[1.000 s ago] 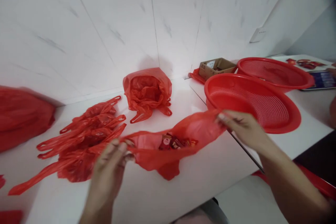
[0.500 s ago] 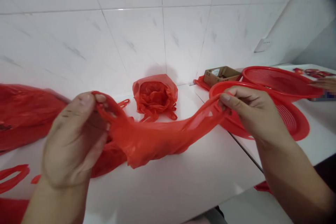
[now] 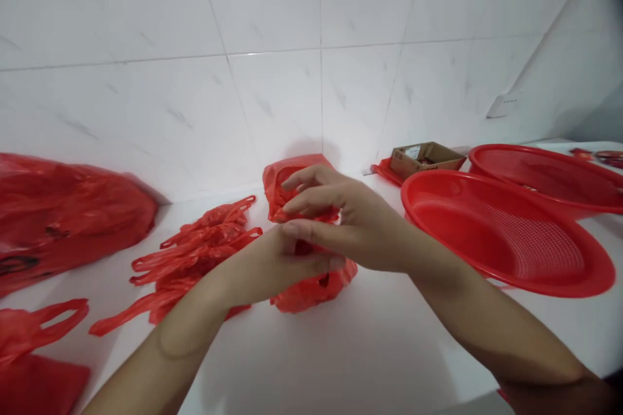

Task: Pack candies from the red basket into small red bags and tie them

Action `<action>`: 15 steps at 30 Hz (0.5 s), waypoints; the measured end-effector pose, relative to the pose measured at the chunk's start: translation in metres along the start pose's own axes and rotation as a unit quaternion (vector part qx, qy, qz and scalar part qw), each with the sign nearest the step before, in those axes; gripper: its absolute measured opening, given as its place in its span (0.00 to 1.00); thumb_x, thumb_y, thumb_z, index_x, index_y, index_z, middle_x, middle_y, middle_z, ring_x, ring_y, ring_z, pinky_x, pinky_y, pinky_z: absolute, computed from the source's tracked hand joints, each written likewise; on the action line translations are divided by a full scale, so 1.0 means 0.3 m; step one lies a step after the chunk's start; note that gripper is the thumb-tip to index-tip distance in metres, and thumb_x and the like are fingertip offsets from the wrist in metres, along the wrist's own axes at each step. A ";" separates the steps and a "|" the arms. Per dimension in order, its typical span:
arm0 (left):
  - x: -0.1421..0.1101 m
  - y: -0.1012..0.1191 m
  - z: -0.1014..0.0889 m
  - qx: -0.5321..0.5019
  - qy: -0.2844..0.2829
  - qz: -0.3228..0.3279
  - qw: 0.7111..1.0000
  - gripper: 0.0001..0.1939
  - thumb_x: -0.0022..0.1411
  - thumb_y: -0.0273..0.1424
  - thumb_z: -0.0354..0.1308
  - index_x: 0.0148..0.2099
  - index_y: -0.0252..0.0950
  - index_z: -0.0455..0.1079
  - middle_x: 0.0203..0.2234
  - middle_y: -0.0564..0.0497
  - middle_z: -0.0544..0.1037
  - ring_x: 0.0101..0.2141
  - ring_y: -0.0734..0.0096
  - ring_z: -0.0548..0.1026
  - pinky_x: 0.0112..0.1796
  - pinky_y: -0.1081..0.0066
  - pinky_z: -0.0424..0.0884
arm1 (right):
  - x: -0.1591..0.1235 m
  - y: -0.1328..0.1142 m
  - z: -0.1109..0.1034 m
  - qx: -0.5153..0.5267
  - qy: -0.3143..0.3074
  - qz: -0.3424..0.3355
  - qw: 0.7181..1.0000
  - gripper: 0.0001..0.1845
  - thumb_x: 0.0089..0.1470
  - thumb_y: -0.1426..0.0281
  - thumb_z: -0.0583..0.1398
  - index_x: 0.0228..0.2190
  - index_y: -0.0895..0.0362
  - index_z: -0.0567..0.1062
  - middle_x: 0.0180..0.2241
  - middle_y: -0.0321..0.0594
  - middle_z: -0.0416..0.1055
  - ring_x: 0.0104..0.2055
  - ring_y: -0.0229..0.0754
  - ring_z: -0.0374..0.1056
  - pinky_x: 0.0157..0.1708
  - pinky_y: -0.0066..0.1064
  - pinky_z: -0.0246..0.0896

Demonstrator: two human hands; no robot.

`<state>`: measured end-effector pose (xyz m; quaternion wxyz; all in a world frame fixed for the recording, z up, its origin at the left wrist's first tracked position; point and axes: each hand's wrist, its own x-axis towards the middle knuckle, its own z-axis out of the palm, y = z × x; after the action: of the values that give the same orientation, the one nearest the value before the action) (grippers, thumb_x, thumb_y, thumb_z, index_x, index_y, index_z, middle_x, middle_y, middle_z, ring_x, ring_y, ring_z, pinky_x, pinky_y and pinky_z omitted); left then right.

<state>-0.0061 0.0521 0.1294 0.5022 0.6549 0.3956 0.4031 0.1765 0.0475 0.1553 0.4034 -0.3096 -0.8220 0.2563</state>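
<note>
My left hand [image 3: 265, 266] reaches in from the lower left, over a crumpled red plastic bag [image 3: 311, 293] just below it. One of its fingers stretches right across the bag top; the others are hidden. My right hand [image 3: 350, 220] lies across and above the left one, with fingers bent but apart and its thumb by the back of my left hand. No bag handle shows in its fingers. Behind my hands, against the wall, stands an open red bag [image 3: 296, 165] stuffed with more red plastic.
Several red plastic bags [image 3: 189, 253] are heaped at left, beside a large full red bag [image 3: 68, 214]. Another handled bag [image 3: 34, 337] lies nearer. At right are a red perforated basket [image 3: 467, 233], a second red basket [image 3: 549, 168] and a small cardboard box [image 3: 423, 159].
My hands were wide apart, stretching a red bag by its two handles. They have come together and crossed in the middle, the bag now bunched below them. My view has shifted slightly.
</note>
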 end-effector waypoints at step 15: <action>-0.045 -0.064 -0.061 0.004 -0.070 -0.055 0.996 0.12 0.65 0.38 0.54 0.43 0.37 0.75 0.29 0.51 0.77 0.30 0.72 0.73 0.35 0.71 0.71 | -0.122 0.049 0.082 0.081 -0.038 -0.072 0.993 0.02 0.55 0.72 0.62 0.32 0.56 0.76 0.33 0.38 0.70 0.37 0.36 0.67 0.40 0.30 0.66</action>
<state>-0.0300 0.0493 0.1120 0.5473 0.6608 0.3969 0.3260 0.1784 0.0270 0.1134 0.4133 -0.2058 -0.8333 0.3040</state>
